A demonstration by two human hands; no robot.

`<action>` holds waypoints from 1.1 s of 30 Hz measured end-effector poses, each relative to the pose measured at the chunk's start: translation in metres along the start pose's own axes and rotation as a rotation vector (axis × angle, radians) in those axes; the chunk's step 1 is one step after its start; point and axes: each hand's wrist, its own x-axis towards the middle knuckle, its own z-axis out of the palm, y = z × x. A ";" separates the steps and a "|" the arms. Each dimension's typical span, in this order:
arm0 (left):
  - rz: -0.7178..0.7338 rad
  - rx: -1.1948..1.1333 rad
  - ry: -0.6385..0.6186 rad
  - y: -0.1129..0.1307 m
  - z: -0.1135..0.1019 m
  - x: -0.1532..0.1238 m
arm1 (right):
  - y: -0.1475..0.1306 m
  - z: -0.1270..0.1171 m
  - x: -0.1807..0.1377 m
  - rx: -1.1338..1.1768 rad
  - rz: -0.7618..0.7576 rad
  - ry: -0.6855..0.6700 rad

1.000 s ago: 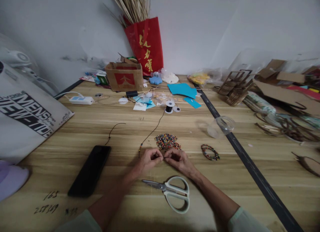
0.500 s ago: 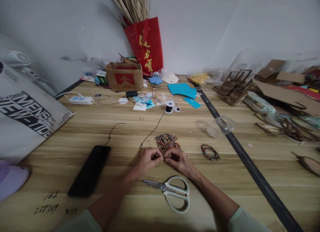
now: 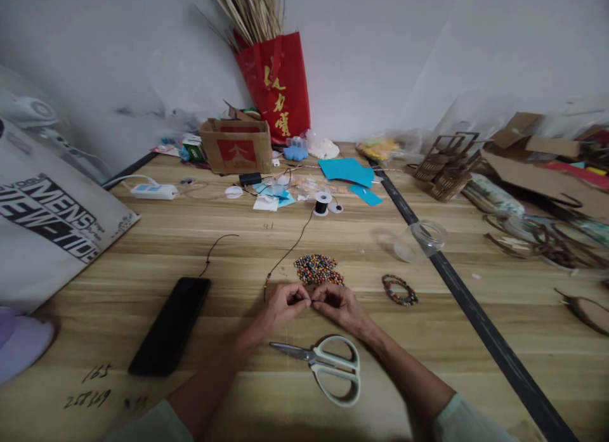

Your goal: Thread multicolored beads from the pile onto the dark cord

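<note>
My left hand point(image 3: 287, 302) and my right hand point(image 3: 337, 302) are pinched closed, fingertips nearly meeting just in front of a pile of small multicoloured beads point(image 3: 318, 269). A thin black cord point(image 3: 292, 247) comes from a spool point(image 3: 321, 203) and passes a few threaded beads point(image 3: 268, 278) beside my left hand, whose fingers appear to grip its end. What my right fingertips pinch is too small to make out. Scissors point(image 3: 337, 369) with pale green handles lie just below my hands. Off to the right rests a beaded bracelet point(image 3: 399, 291).
A black phone point(image 3: 170, 326) lies at left, a short cord point(image 3: 212, 252) by its top. A clear plastic container point(image 3: 421, 240) sits at right near a dark strip point(image 3: 457, 277). Blue sheets point(image 3: 347, 172), a cardboard box point(image 3: 235, 147) and a red bag point(image 3: 280, 80) stand farther back.
</note>
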 end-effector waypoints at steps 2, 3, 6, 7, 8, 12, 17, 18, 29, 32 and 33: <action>0.003 -0.003 -0.004 -0.001 0.000 0.000 | 0.000 0.000 0.000 0.000 0.002 -0.001; 0.004 -0.004 -0.005 -0.001 0.000 0.000 | 0.000 0.000 0.000 0.000 0.003 -0.001; 0.003 0.004 -0.009 0.000 0.000 0.000 | 0.000 0.001 0.000 0.002 0.000 0.002; 0.003 0.009 -0.005 0.000 0.000 0.000 | -0.001 0.001 0.000 0.001 -0.001 0.003; 0.001 0.010 -0.003 0.000 0.000 -0.001 | -0.001 0.001 0.000 -0.001 -0.001 0.004; 0.000 0.012 -0.010 0.000 0.000 -0.001 | 0.000 0.001 0.000 -0.004 0.000 0.007; -0.004 0.009 -0.007 0.000 0.001 -0.001 | 0.001 0.001 0.000 0.018 -0.002 0.015; -0.005 0.009 -0.009 -0.001 0.001 -0.001 | 0.001 0.001 0.000 0.021 -0.003 0.015; 0.006 -0.019 -0.054 -0.003 -0.005 0.000 | -0.001 0.001 0.000 0.007 -0.005 0.019; -0.018 -0.031 -0.065 -0.003 -0.006 0.000 | -0.001 0.001 0.000 0.008 -0.021 0.021; -0.024 -0.034 -0.066 -0.003 -0.006 0.000 | -0.001 0.001 0.000 0.008 -0.026 0.021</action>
